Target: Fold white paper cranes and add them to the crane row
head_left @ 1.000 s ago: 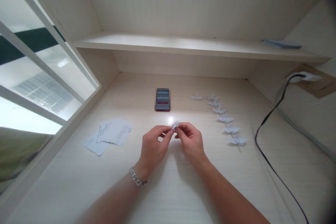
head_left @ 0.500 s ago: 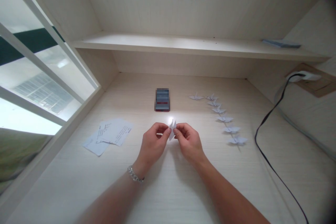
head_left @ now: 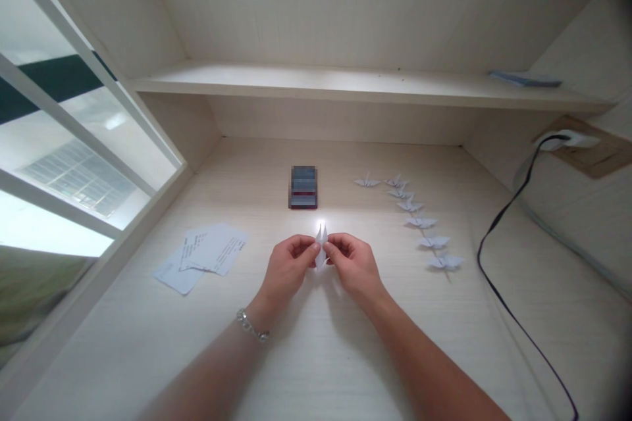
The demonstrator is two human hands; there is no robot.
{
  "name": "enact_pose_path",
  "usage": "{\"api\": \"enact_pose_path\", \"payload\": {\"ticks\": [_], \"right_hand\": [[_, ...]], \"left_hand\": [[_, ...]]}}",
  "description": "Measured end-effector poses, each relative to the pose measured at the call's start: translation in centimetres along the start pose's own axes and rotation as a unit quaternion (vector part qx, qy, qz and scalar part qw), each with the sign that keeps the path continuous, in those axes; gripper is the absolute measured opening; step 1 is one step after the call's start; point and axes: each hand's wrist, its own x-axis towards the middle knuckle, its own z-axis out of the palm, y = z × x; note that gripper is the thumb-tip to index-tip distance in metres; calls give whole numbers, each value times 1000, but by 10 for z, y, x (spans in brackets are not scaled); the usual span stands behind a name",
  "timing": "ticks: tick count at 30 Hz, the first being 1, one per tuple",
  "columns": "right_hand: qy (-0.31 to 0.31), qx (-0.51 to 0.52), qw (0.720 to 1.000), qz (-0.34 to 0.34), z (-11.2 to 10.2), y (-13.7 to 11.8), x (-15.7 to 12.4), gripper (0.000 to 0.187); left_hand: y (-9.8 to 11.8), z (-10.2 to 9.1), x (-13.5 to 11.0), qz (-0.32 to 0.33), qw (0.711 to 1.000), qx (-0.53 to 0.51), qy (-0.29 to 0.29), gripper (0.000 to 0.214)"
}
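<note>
Shelf: the long shelf (head_left: 296,77) across the upper part of the frame carries a flat bluish item (head_left: 526,79) at its right end; what it is cannot be made out.
Counter: the pale counter (head_left: 316,362) fills the middle and bottom of the frame and bears printed paper sheets (head_left: 214,248), overlapping, left of centre, a blurred-out dark block (head_left: 303,187) at centre, and seven white paper cranes (head_left: 421,223) trailing down the right of centre.
Folded paper: a small white folded paper (head_left: 321,251) is at the centre of the frame between the two hands, narrow and upright, two points at its top.
Left hand: the left hand (head_left: 291,262) comes in from the bottom left, back of the hand up, its grip pinching the paper's left side between thumb and fingers; a chain bracelet (head_left: 251,327) circles the wrist.
Right hand: the right hand (head_left: 354,263) reaches in from the bottom right, mirroring the other, its grip pinching the right side, thumb toward the viewer.
Cable: a black cable (head_left: 498,217) runs from a wall socket (head_left: 592,145) at right down to the lower-right edge.
Change: one second ago the paper tilted toward the upper right; now it stands upright, while cranes and sheets keep their arrangement.
</note>
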Motion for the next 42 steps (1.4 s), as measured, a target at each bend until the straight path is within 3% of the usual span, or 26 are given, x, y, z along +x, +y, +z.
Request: {"api": "enact_pose_path", "payload": {"ticks": [15,28,42], "right_hand": [[-16,90,995,47,0,-3,1,17],[-24,144,988,57,-1,-4,1,14],[-16,140,988,61,3,-3,2,17]], "left_hand": [[0,-1,-1,-3,1000,7,-3,21],[-3,-3,-1,-35,996,-73,-35,23],[-7,-1,-2,1,1000,14,-3,21]]}}
